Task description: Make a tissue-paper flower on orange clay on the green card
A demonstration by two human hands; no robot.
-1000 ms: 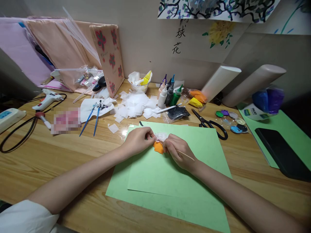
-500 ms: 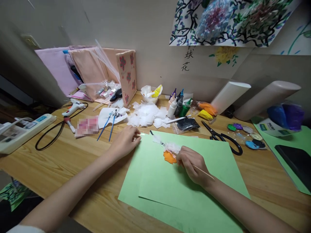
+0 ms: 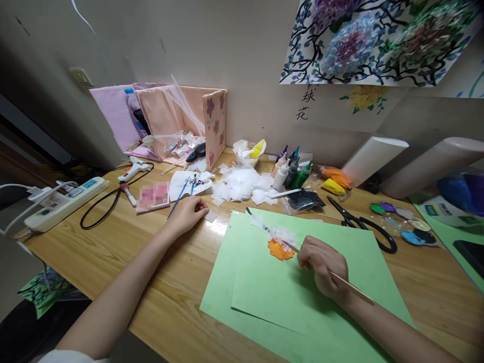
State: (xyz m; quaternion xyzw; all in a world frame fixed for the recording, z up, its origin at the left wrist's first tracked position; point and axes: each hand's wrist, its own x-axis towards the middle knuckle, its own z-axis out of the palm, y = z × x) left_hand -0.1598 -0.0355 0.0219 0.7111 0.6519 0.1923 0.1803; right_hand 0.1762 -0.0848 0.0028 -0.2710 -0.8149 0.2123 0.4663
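Note:
My right hand [image 3: 323,264] holds a paintbrush [image 3: 353,289] with a pale wooden handle, slanting up and left. Its dark bristle tip sticks out beyond a white tissue tuft [image 3: 280,236]. A thin white piece [image 3: 257,219] shows around the brush near the tip. Beneath the handle lies an orange scalloped shape [image 3: 280,250], partly covered by the tuft, on green paper [image 3: 264,292]. My left hand [image 3: 189,213] rests on the table with its fingers curled. A small pale paper square [image 3: 210,216] is at its fingertips; whether they pinch it is hidden.
White paper squares [image 3: 242,182] are heaped behind the green paper. Nearby are paint bottles [image 3: 301,175], a black packet [image 3: 306,200], scissors [image 3: 353,222] and paint lids [image 3: 414,238]. Left are blue-handled brushes [image 3: 177,200], a glue gun [image 3: 132,169] and a power strip [image 3: 68,204].
The camera view has swung left. My left hand has drawn away from the green paper's edge, and the paper square has come into view. My right hand has moved slightly away from the tuft.

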